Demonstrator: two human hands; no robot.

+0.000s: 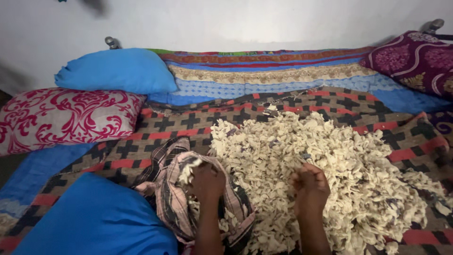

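Looking down at a bed covered by a blanket with black crosses and red bars. Dead centre and spreading to 3 o'clock is a big heap of cream-coloured fluffy scraps, could be cotton or cloth bits, can't tell which.

Left hand is at about 6 o'clock, pushed into the mouth of a plaid cloth bag. Fingers are curled around a clump of the cream stuff, with a bit sticking out at the top. The bag already has some scraps inside; you can see them around the wrist.

Right hand is just right of that, at roughly 5 o'clock, resting on the near edge of the heap. Fingers are bunched in tight, knuckles up, pinching into the scraps. Can't really see how much it's got hold of.

Around the edges: a blue pillow at 11 o'clock, a red and white patterned pillow at 9, another blue one at 7, touching the bag. A purple patterned pillow sits at 2 o'clock. Striped blue bedding runs along the white wall at 12.
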